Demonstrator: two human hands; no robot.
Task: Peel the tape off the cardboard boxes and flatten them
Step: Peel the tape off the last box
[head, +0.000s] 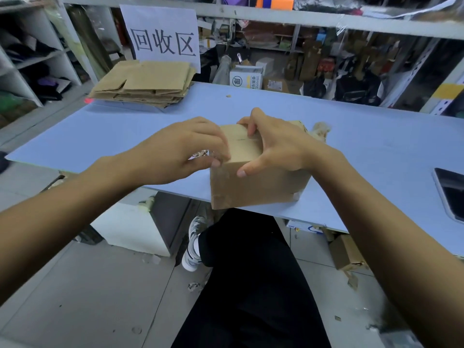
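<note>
A small brown cardboard box (253, 189) stands at the near edge of the pale blue table (376, 146), its top flaps closed with a seam across the top. My right hand (276, 144) grips the box from the right, fingers curled over the far top edge and thumb on the front face. My left hand (190, 149) is at the box's left top edge, thumb and fingertips pinching there at what looks like clear tape (200, 154). Crumpled tape (320, 130) lies behind the box.
A stack of flattened cardboard boxes (145, 84) sits at the table's far left under a white paper sign (160, 36). A phone (452, 192) lies at the right edge. Shelves ring the table. Another box (346, 252) sits on the floor under the table.
</note>
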